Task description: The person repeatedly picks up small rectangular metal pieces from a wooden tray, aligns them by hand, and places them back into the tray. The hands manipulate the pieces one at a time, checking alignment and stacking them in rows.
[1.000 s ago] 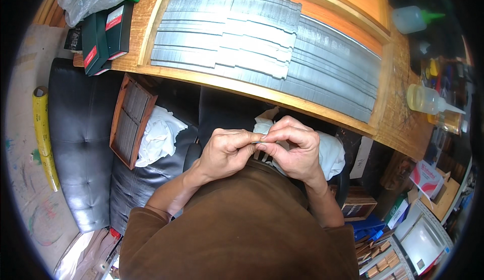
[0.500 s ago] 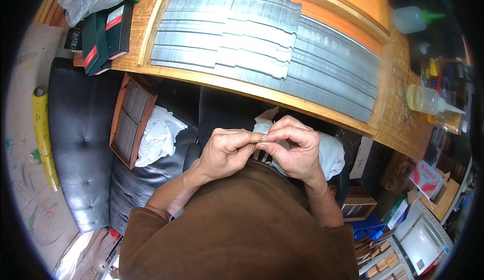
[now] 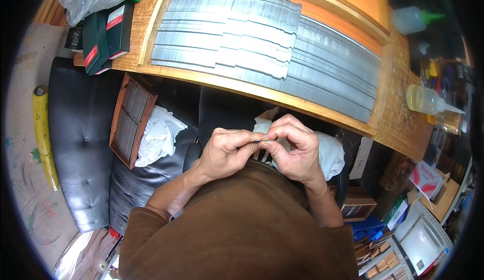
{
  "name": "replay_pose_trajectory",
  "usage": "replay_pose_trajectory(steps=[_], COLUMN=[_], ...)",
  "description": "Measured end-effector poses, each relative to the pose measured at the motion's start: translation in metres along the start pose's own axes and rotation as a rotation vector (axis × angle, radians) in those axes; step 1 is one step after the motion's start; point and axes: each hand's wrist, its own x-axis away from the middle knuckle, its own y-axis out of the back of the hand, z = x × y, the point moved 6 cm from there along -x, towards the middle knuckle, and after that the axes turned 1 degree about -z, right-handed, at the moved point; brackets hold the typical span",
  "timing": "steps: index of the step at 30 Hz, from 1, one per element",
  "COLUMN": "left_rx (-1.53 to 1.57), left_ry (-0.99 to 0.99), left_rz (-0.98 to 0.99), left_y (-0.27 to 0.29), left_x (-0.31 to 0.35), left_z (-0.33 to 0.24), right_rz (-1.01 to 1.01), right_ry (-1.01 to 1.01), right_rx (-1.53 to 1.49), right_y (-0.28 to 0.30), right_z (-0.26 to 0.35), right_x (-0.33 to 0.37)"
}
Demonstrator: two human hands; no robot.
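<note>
Close in front of my body, my left hand (image 3: 229,150) and my right hand (image 3: 294,146) meet fingertip to fingertip. Both pinch a small thin piece between thumb and forefinger; it is too small and too covered by the fingers to name. Beyond the hands, a wooden tray (image 3: 262,94) on the bench holds rows of thin, dark grey, shiny strips (image 3: 333,68), packed side by side. A raised layer of the same strips lies over the middle. Under my right hand is a pale cloth (image 3: 330,156).
On a black padded seat (image 3: 80,144) to the left stand a small wooden box (image 3: 132,121) of dark strips and a crumpled white cloth (image 3: 160,134). Dark green boxes (image 3: 118,30) sit at the bench's left end. Squeeze bottles (image 3: 423,98) stand at its right.
Both hands stay together in nearly the same place. The right fingertips have shifted very slightly on the small piece.
</note>
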Motion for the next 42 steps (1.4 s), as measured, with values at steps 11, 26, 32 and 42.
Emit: replay_pose_trajectory(steps=[11,26,32,42], left_rx=[-0.028,0.076,0.095,0.043], left_ry=[-0.011,0.043,-0.055,0.004], left_rz=[0.01,0.022,-0.02,0.037], left_y=[0.002,-0.002,-0.005,-0.007], left_x=[0.001,0.002,0.0,-0.001], left_z=[-0.005,-0.001,-0.005,-0.009], right_rz=[-0.02,-0.324,-0.596,-0.01], right_ry=[0.074,0.208,0.228,0.082], right_rx=[0.058,0.677,1.265,0.411], right_y=[-0.003,0.084,0.156,0.033], right_z=[0.008,0.116,0.166,0.075], right_x=[0.003,0.023,0.015,0.009])
